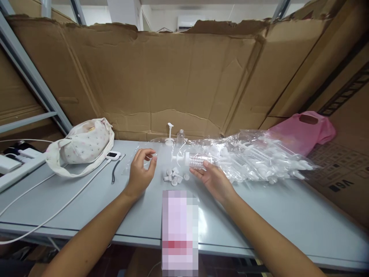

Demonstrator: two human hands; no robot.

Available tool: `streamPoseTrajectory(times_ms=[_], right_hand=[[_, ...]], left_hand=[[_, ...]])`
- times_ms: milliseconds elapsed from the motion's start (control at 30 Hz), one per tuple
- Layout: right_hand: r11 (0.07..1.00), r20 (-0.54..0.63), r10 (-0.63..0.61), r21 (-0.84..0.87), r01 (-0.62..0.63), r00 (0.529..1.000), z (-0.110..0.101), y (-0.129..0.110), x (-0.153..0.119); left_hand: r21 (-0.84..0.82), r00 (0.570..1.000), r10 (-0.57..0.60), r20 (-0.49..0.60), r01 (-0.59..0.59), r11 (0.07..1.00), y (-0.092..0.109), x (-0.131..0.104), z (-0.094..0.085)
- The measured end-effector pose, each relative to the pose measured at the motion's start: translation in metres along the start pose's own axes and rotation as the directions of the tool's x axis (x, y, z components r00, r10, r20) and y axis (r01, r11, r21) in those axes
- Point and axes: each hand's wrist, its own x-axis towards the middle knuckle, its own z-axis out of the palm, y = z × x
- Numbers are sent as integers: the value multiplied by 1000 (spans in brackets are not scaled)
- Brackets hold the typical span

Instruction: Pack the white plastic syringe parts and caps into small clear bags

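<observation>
Pump bottle (pixel 196 159), clear and ribbed with a white pump head at its left end, lay on its side across the fingertips of the right hand (pixel 211 179), which was palm-up with the fingers curled loosely around the bottle's underside and the thumb against its near side. Nearest the camera, a blurred pink-and-white rectangle covered part of the grey table (pixel 273 215) edge. Both forearms reached forward over the table. The left hand (pixel 141 173) was raised just above the surface, fingers bent inward with thumb and forefinger close together; whether they pinched a small piece could not be told. Between the two hands sat a cluster of small white caps (pixel 174 176) on the tabletop. To the left lay a white patterned fabric bag (pixel 82 148), a small white device (pixel 113 155) with a cord, and white cables (pixel 43 219) running off the edge. Behind the bottle stood an upright white pump (pixel 170 132) and a small clear bottle (pixel 180 136). On the right, a clear plastic bag of pump parts (pixel 259 157) spread out, with a pink plastic bag (pixel 302 130) beyond it. Brown cardboard sheets (pixel 173 73) backed the table.
</observation>
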Motion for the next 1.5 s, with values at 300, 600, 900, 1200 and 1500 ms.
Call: streamPoseTrajectory(times_ms=[300,600,900,1200,1500], right_hand=[[1000,55,14,-16,-14,998,3,-1,-4],[999,141,48,-29,-45,989,-1,-2,-3],[995,218,97,-11,-97,971,-2,2,-4],[991,252,127,10,-134,959,0,-1,-4],[972,173,175,128,-198,969,-7,-1,4]], left_hand=[[-370,676,-499,542,725,581,-8,16,-10],[-373,534,-247,809,790,486,-12,18,-17],[-272,432,-185,883,792,547,-10,12,-15],[-254,516,-259,817,724,641,0,15,-15],[-168,717,-338,610,534,829,-2,17,-19]])
